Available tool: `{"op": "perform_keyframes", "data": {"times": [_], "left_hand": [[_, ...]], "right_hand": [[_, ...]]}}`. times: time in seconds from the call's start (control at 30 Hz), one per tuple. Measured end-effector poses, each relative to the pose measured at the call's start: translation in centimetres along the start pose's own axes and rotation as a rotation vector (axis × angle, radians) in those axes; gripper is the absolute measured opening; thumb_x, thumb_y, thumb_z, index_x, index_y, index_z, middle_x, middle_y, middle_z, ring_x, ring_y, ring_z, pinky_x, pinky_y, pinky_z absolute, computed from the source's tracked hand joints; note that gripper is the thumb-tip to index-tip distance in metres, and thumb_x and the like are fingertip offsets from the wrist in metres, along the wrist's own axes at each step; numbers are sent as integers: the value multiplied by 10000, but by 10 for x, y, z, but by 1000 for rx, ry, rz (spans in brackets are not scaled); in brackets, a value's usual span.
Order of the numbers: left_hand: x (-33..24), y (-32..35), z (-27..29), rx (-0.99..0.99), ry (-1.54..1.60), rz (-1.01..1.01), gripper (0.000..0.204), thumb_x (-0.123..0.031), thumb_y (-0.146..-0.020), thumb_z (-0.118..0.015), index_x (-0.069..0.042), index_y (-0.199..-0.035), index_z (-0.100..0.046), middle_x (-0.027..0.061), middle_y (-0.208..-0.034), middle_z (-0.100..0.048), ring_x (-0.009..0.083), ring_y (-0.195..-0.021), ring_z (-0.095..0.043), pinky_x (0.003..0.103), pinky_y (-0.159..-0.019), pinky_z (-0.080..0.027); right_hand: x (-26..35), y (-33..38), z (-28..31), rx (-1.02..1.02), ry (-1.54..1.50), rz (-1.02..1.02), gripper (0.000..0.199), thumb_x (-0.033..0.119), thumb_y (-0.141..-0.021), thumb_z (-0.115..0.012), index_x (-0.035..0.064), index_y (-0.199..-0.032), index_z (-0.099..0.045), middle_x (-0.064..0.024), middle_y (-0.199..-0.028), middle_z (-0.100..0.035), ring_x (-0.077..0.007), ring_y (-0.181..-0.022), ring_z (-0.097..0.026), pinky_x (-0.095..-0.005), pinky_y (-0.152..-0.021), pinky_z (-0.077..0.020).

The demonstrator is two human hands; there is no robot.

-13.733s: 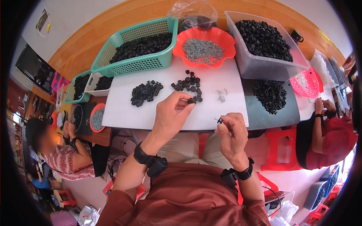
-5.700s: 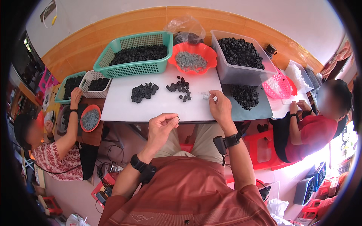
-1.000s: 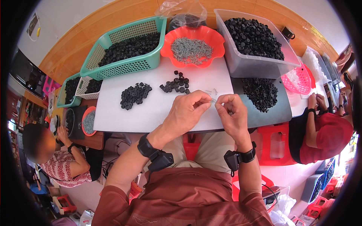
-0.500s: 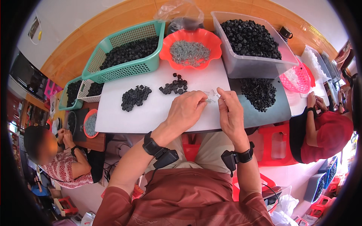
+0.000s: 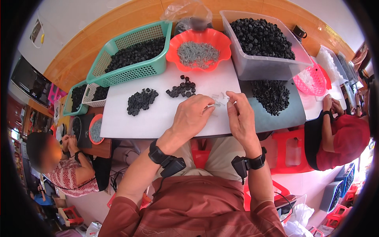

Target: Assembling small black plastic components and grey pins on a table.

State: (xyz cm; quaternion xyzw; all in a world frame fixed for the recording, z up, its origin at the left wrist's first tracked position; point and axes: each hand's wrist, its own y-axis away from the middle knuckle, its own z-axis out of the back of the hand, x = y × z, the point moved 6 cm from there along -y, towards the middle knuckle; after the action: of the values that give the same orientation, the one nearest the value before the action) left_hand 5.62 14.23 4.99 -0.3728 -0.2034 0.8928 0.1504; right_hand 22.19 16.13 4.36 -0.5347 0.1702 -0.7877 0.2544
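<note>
currently your left hand rests low on the white board, its fingertips drawn together at the small scatter of pale screws; whether one is actually pinched between them cannot be told from this view. your right hand stands just beside it, fingers loosely curled and thumb toward the same scatter, apparently holding nothing. both hands are close together at the board's near right part.

two small piles of black round parts and lie on the board beyond your left hand, apart from each other. behind them stand a green basket of black parts, an orange bowl of grey screws and a clear tub heaped with black parts. a further loose heap of black parts sits on the grey surface to your right.

risks noted: the screws lie close to the board's near edge, so a sweep of either wrist could push them off onto your lap. the nearer pile could be knocked into the screws by your left knuckles, mixing the parts.
</note>
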Motion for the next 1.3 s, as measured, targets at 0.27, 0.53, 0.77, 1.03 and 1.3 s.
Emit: {"op": "perform_keyframes", "data": {"times": [0.27, 0.53, 0.77, 1.03, 1.3], "left_hand": [[-7, 12, 10, 86, -23, -140, 141, -60, -824, -759, -23, -952, -713, 122, -928, -708, 308, -842, -678, 381, -721, -554], [-5, 2, -2, 197, -59, -186, 107, -69, -839, -720, -37, -940, -709, 118, -922, -714, 322, -857, -670, 416, -753, -540], [-6, -10, -10, 199, -88, -238, 79, -78, -858, -689, -34, -923, -691, 133, -893, -705, 338, -845, -668, 433, -731, -536], [-5, -20, -16, 132, -203, -285, 64, -47, -838, -697, -39, -897, -672, 127, -852, -689, 338, -799, -661, 428, -705, -536], [5, -19, 19, -22, -124, -167, 99, -56, -840, -758, -13, -918, -714, 117, -859, -716, 265, -765, -696, 346, -698, -555]], "right_hand": [[-4, 2, 0, -3, -54, -62, 213, -55, -940, -588, -3, -1144, -619, -127, -944, -616, -214, -682, -567, -325, -645, -473], [-15, 4, 0, -26, -108, -181, 134, -14, -931, -660, -13, -1064, -650, -62, -864, -635, -89, -601, -491, -266, -568, -425], [-29, 7, -1, -78, -276, -275, 108, -25, -923, -680, -33, -1030, -679, -42, -867, -657, -52, -609, -509, -241, -570, -440], [-37, 8, -1, -80, -327, -296, 105, -22, -918, -691, -41, -1021, -691, -36, -898, -668, -56, -631, -541, -232, -585, -453], [-34, 7, 1, -91, -340, -277, 126, -22, -913, -695, -43, -1037, -711, -48, -941, -687, -63, -639, -549, -233, -597, -458]]}}
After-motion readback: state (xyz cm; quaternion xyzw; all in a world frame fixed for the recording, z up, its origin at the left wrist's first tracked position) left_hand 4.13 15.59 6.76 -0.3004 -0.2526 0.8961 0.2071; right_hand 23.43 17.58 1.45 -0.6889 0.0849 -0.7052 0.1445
